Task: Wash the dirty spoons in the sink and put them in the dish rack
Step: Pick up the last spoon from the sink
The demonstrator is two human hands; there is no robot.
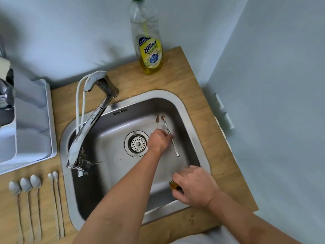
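Note:
A dirty spoon (174,145) with a brown-stained bowl lies on the floor of the steel sink (184,106), right of the drain. My left hand (158,140) reaches into the sink and its curled fingers touch the spoon's handle. At the sink's front right corner, my right hand (195,185) grips a yellow-brown sponge (173,185), mostly hidden under the fingers. Several spoons (35,184) lie in a row on the wooden counter left of the sink. The grey dish rack (33,120) stands at the far left.
The chrome tap (91,124) arches over the sink's left side with white hoses beside it. A dish soap bottle (149,41) stands at the back of the counter. Walls close in behind and to the right.

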